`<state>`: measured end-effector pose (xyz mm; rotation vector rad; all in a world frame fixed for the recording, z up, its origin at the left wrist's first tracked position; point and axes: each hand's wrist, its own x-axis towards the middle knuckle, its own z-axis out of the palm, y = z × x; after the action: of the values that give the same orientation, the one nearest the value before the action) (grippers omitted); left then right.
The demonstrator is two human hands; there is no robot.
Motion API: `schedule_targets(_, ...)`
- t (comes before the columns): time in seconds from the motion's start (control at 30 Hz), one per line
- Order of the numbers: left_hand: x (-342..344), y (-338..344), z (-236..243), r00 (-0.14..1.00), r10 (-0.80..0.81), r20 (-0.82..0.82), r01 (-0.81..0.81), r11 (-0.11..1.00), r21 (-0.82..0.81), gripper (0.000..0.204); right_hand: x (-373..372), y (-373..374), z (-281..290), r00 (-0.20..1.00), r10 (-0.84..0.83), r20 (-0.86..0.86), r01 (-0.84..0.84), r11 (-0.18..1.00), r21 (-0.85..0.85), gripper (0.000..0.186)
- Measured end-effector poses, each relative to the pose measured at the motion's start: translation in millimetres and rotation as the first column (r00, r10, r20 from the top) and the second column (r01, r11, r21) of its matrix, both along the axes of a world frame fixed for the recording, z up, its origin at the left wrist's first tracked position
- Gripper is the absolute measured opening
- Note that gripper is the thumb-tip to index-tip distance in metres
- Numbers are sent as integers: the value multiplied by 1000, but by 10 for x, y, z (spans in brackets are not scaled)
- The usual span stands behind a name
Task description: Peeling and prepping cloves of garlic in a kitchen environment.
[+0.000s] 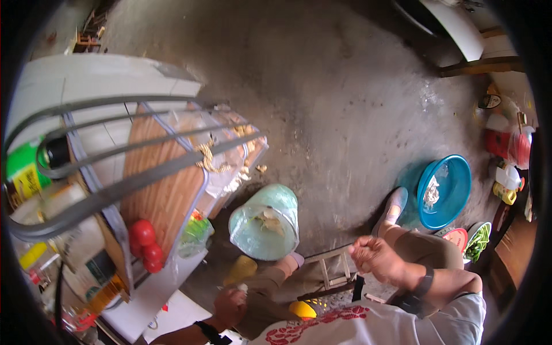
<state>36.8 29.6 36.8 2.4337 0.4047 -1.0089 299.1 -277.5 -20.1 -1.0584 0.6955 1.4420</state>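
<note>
My left hand (230,305) is low at centre, slightly blurred, with fingers curled round a small pale thing I cannot make out. My right hand (376,261) is raised over my right leg, fingers bent in to the thumb; whatever they might hold is too small to name. A pale green bin (264,201) with a clear liner and some scraps stands between my hands and the counter. A blue basin (451,195) holding white pieces sits beyond my right hand, beside my right foot. Under it, toward me, a bowl of green vegetables (477,244) partly shows.
A low shelf unit (155,184) with dark rails on the left carries red tomatoes (144,233), bottles and bags of food. A wooden stool (333,267) is between my legs. Jugs (506,178) and bags line the right wall. The grey concrete floor (333,103) stretches ahead.
</note>
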Motion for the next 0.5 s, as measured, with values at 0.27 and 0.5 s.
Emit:
schedule_targets(0.27, -145, -173, 128, 985, 1, 171, 8, 999, -52, 37, -163, 212, 21, 988, 112, -106, -105, 992, 64, 29)
schedule_targets(0.5, -55, -368, 161, 991, -112, 79, 111, 994, 16, 34, -1099, -335, -497, 997, -1, -74, 11, 991, 135, 24)
